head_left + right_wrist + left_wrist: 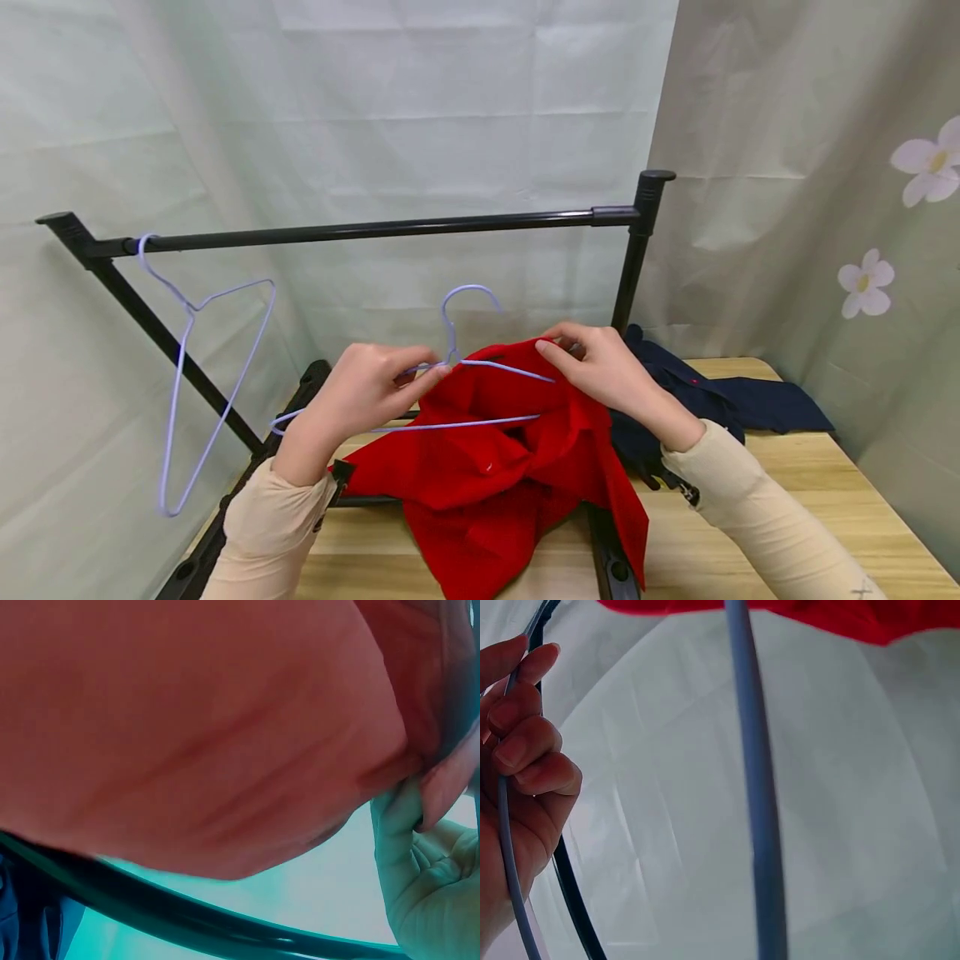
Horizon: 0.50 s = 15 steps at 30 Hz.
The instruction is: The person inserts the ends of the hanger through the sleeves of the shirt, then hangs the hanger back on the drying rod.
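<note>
My left hand (367,387) grips a lavender clothes hanger (452,329) just left of its neck; in the left wrist view the fingers (525,742) curl round its thin bar. A red garment (480,467) drapes over the hanger's right end, which is hidden inside the cloth. At the garment's upper right edge, my right hand (600,367) pinches the fabric between thumb and fingers. The right wrist view shows that hand (435,877) holding the cloth's edge. The hanger's left end sticks out bare below my left wrist.
A black rack (390,229) stands behind the hands, its top bar running across. Another lavender hanger (180,392) hangs at its left end. Dark navy clothing (765,404) lies on the wooden table (817,492) at the right. Pale curtains (465,108) surround the table.
</note>
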Available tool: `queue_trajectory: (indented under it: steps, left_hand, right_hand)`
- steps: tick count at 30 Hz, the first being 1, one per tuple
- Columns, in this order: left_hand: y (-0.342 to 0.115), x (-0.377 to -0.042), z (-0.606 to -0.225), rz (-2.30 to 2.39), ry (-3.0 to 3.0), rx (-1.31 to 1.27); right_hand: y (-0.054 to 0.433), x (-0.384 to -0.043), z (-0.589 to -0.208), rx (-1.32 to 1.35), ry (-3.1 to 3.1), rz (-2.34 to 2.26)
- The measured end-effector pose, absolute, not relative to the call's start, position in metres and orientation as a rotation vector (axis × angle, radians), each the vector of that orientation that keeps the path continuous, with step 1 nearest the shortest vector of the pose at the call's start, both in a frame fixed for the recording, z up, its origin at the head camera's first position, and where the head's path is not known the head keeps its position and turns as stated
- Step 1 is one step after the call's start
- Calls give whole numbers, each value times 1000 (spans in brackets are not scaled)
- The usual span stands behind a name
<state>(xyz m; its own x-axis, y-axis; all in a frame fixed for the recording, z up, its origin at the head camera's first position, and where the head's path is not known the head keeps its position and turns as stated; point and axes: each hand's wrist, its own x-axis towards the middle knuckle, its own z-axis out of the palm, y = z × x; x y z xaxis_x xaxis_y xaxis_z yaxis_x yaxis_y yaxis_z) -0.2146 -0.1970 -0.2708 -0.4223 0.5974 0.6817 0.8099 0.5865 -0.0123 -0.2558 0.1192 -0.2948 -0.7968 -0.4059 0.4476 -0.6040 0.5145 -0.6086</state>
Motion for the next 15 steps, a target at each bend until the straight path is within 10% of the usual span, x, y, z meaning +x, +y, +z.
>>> queue_trajectory:
  steps: [15]
  left_hand:
    - [-169, -222, -281, -446, -2141, -1118]
  right_hand:
    - [118, -248, -291, 870, -2497, 1134]
